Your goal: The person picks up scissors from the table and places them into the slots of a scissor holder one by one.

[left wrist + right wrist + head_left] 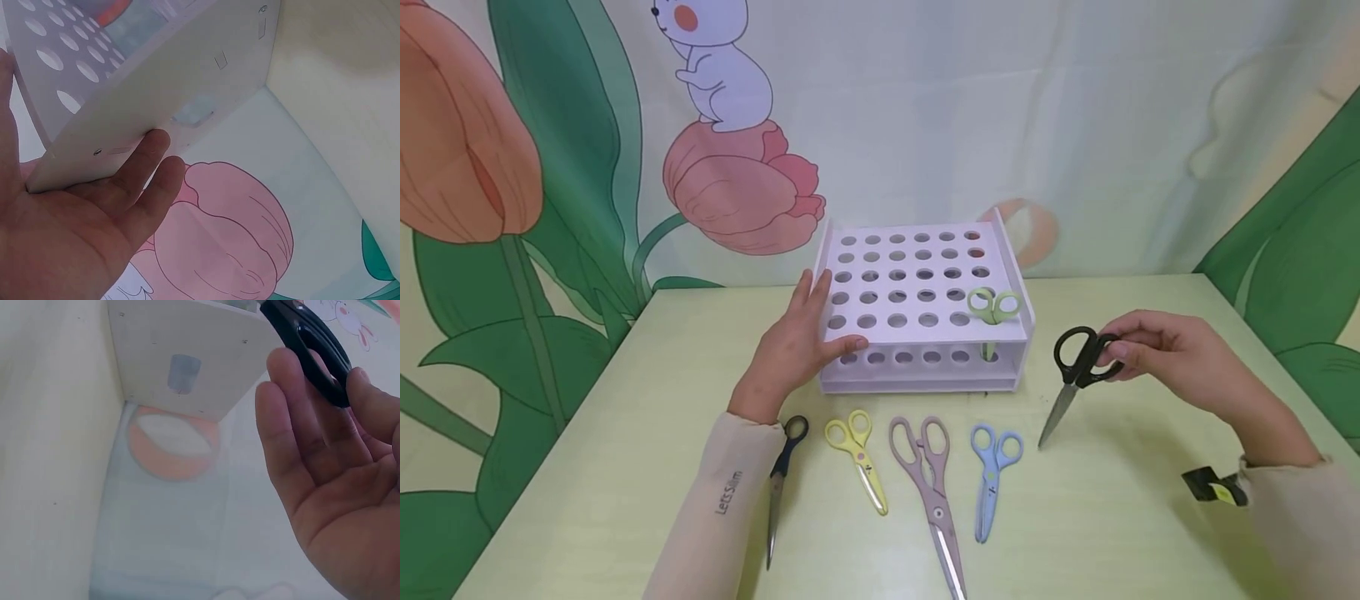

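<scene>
Right hand (1180, 358), fingers pinching black scissors (1082, 364) right of the holed rack (913, 333) on the pale counter (640, 392); left hand (790, 346), fingers straight, touching its left side; flower-print backdrop (1120, 150) along the far edge.

Your mauve scissors (937, 512): tip cut off, head view's lower edge. Your held black scissors (290, 325): blades cut off, right wrist view's top edge.

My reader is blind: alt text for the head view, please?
The right hand holds black scissors beside a white rack that the left hand touches. Green scissors stand in the rack; four more pairs lie in front on the table.
</scene>
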A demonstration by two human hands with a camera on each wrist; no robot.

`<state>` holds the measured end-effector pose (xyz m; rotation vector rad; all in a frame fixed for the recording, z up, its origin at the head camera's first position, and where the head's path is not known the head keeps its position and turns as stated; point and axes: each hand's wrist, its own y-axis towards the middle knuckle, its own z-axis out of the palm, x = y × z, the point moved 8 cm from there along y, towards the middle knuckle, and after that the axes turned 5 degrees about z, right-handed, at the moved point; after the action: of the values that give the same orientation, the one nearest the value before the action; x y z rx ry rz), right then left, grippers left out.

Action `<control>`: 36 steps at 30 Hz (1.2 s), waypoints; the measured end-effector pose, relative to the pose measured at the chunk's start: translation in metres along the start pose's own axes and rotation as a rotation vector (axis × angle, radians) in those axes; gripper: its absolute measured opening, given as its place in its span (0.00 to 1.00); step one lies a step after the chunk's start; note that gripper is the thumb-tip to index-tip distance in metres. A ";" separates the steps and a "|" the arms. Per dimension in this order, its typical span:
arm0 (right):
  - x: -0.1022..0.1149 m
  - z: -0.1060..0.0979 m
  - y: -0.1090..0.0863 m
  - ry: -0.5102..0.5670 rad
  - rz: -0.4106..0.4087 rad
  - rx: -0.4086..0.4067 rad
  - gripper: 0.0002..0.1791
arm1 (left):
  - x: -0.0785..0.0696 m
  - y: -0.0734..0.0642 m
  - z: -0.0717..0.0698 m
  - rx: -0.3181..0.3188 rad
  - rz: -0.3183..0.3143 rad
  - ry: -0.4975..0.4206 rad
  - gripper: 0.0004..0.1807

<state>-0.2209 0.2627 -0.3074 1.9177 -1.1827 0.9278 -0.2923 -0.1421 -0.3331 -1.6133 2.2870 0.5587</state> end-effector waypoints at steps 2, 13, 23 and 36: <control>0.004 -0.003 0.002 -0.006 -0.022 -0.028 0.08 | 0.000 0.000 0.000 0.002 -0.003 -0.001 0.62; 0.016 -0.011 0.008 0.011 -0.031 -0.122 0.10 | -0.001 0.001 -0.001 0.002 0.000 0.024 0.61; 0.034 -0.006 0.023 0.018 -0.010 -0.196 0.08 | -0.001 0.001 0.001 0.005 -0.001 0.019 0.60; 0.066 0.004 0.045 0.264 -0.109 -0.234 0.08 | -0.001 0.002 0.001 -0.002 -0.009 0.005 0.67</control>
<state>-0.2394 0.2152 -0.2453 1.6024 -0.9752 0.9089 -0.2936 -0.1404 -0.3333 -1.6268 2.2824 0.5561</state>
